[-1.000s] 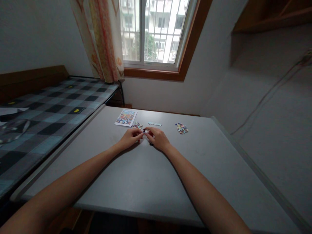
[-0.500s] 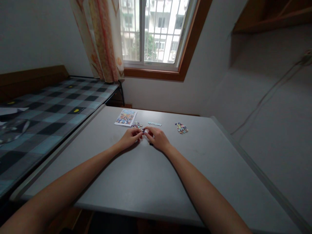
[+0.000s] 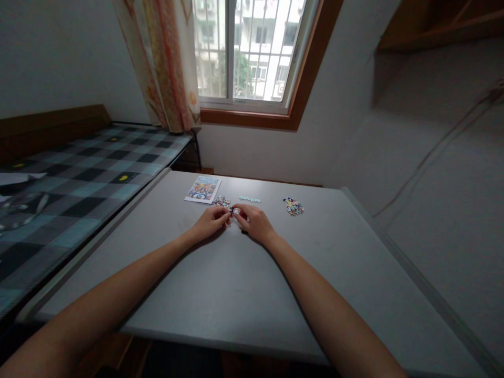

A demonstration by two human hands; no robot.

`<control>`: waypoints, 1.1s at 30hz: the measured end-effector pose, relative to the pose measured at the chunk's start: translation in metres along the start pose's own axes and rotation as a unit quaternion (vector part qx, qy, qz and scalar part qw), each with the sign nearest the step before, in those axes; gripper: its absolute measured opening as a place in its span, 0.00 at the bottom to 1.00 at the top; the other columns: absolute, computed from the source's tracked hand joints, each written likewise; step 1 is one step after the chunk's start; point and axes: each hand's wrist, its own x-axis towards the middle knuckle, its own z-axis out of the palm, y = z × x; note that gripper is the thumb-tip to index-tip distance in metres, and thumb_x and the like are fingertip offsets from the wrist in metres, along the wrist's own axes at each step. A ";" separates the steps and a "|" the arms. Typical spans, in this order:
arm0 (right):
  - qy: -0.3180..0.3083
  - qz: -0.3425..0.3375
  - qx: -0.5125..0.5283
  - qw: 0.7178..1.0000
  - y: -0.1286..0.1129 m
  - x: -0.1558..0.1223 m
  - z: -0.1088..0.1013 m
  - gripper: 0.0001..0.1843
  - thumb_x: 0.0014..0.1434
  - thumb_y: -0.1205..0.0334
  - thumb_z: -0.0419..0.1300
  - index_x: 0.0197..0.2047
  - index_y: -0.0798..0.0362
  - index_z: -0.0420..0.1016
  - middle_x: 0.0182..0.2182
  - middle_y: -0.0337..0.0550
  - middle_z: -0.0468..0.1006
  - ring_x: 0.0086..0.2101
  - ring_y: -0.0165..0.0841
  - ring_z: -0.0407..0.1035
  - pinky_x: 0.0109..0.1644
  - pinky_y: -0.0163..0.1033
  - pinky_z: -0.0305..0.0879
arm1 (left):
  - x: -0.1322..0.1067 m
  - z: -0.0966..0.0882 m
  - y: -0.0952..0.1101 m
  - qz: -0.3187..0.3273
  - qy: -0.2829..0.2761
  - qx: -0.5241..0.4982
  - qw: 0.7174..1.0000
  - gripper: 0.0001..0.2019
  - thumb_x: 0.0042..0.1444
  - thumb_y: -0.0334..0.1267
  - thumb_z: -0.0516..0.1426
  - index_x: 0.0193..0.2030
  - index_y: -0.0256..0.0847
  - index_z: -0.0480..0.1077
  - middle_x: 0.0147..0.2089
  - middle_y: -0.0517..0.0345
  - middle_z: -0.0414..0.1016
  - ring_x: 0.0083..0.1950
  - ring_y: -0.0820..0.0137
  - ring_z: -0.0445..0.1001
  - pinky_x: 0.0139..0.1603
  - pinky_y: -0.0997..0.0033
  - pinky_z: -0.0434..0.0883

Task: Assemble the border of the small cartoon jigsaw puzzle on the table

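My left hand (image 3: 211, 222) and my right hand (image 3: 254, 220) meet over the middle of the table, fingertips almost touching. Small dark and pale puzzle pieces (image 3: 232, 211) are pinched between them; fingers partly cover these, so I cannot tell how many. Just beyond my left hand lies a heap of loose puzzle pieces (image 3: 222, 201). A joined strip of pale blue puzzle pieces (image 3: 250, 199) rests beyond my right hand. Farther right is another pile of mixed puzzle pieces (image 3: 293, 207). The colourful picture sheet (image 3: 203, 189) lies flat behind the left heap.
The white table (image 3: 228, 294) has raised edges along its left and right sides. A bed with a checked cover (image 3: 129, 157) stands to the left, with a clear plastic-looking item (image 3: 23, 210) on it. Behind the table are a barred window (image 3: 255, 58) and a curtain (image 3: 169, 68).
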 end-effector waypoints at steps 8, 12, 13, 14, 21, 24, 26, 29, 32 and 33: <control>0.002 0.003 -0.010 1.000 0.001 0.000 0.001 0.13 0.63 0.62 0.56 0.50 0.54 0.74 0.31 0.43 0.78 0.32 0.32 0.69 0.46 0.40 0.64 | 0.001 -0.001 -0.001 0.003 -0.002 0.006 1.000 0.15 0.55 0.47 0.57 0.27 0.36 0.71 0.25 0.58 0.74 0.24 0.74 0.69 0.29 0.75 0.67; 0.004 0.006 -0.010 1.000 0.001 0.000 0.000 0.13 0.63 0.62 0.56 0.50 0.53 0.75 0.31 0.42 0.78 0.33 0.32 0.69 0.46 0.39 0.64 | 0.001 -0.001 -0.003 0.007 -0.001 0.013 1.000 0.16 0.55 0.49 0.57 0.27 0.36 0.71 0.25 0.58 0.74 0.25 0.74 0.69 0.28 0.76 0.67; 0.006 0.007 -0.010 1.000 0.001 -0.001 0.000 0.13 0.63 0.62 0.56 0.50 0.53 0.75 0.31 0.42 0.78 0.33 0.32 0.69 0.46 0.39 0.64 | 0.001 -0.001 -0.003 0.008 0.000 0.013 1.000 0.16 0.55 0.49 0.57 0.27 0.36 0.71 0.25 0.58 0.74 0.25 0.74 0.69 0.28 0.76 0.67; 0.006 0.007 -0.011 1.000 0.001 -0.001 0.000 0.12 0.63 0.63 0.56 0.49 0.53 0.75 0.31 0.42 0.78 0.32 0.32 0.69 0.46 0.39 0.64 | 0.002 0.000 -0.004 0.008 0.000 0.013 1.000 0.16 0.55 0.49 0.57 0.27 0.36 0.71 0.25 0.58 0.74 0.25 0.74 0.69 0.29 0.76 0.67; 0.013 0.003 -0.017 1.000 0.003 -0.001 0.002 0.13 0.63 0.61 0.57 0.49 0.53 0.75 0.30 0.42 0.77 0.31 0.32 0.68 0.44 0.38 0.64 | 0.002 0.001 -0.004 -0.001 -0.005 0.014 1.000 0.15 0.55 0.47 0.56 0.28 0.36 0.71 0.26 0.57 0.74 0.25 0.74 0.69 0.29 0.75 0.66; 0.014 0.001 -0.016 1.000 0.003 -0.001 0.001 0.12 0.63 0.62 0.57 0.49 0.53 0.75 0.30 0.42 0.77 0.31 0.31 0.68 0.44 0.38 0.64 | 0.002 0.001 -0.005 -0.004 -0.007 0.008 1.000 0.15 0.55 0.48 0.57 0.29 0.36 0.71 0.26 0.58 0.74 0.25 0.74 0.69 0.29 0.75 0.67; 0.014 0.000 -0.013 1.000 0.002 -0.001 0.000 0.12 0.63 0.62 0.57 0.49 0.53 0.75 0.30 0.42 0.77 0.31 0.31 0.68 0.44 0.38 0.64 | 0.002 0.000 -0.006 -0.005 -0.007 0.005 1.000 0.15 0.55 0.48 0.57 0.29 0.36 0.71 0.26 0.58 0.74 0.24 0.74 0.70 0.29 0.75 0.67; 0.013 0.002 -0.011 1.000 0.001 -0.001 0.000 0.12 0.63 0.62 0.57 0.48 0.53 0.75 0.30 0.42 0.77 0.31 0.31 0.68 0.44 0.39 0.64 | 0.002 0.000 -0.005 -0.005 -0.007 0.006 1.000 0.15 0.55 0.48 0.57 0.29 0.36 0.71 0.26 0.58 0.74 0.25 0.74 0.70 0.28 0.75 0.67; 0.014 0.001 -0.011 1.000 0.001 -0.001 0.000 0.12 0.63 0.62 0.57 0.48 0.53 0.76 0.30 0.42 0.77 0.31 0.32 0.68 0.44 0.39 0.64 | 0.001 0.000 -0.003 -0.006 -0.007 0.005 1.000 0.15 0.54 0.48 0.57 0.28 0.36 0.71 0.26 0.57 0.75 0.25 0.74 0.70 0.28 0.75 0.67; 0.014 0.002 -0.010 1.000 0.002 -0.001 0.000 0.12 0.62 0.62 0.57 0.48 0.53 0.76 0.30 0.42 0.77 0.31 0.32 0.68 0.44 0.39 0.64 | 0.001 0.000 -0.002 -0.006 -0.007 0.005 1.000 0.15 0.54 0.48 0.57 0.28 0.36 0.71 0.26 0.57 0.74 0.25 0.74 0.70 0.28 0.75 0.67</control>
